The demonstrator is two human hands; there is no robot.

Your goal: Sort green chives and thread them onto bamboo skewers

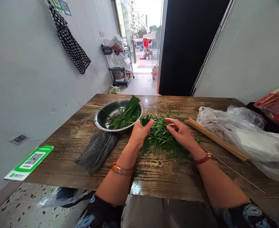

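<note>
My left hand (140, 131) is wrapped round a small bunch of garlic chives (145, 119), with the cut ends standing up above the fist. To its right, my right hand (178, 131) hovers over a loose pile of chives (158, 134) on the table, thumb and fingers apart and nothing visible between them. Behind and left of my left hand stands a steel bowl (100, 125). More chives (130, 112) lie in it, some gathered in a neat bundle that leans over its far right rim.
A dark grey cloth (96, 150) lies in front of the bowl. Bamboo skewers (215, 137) lie right of the pile, with a single skewer (236, 175) nearer me. Clear plastic bags (251, 136) cover the table's right side. A green QR-code sign (30, 161) is at the left edge.
</note>
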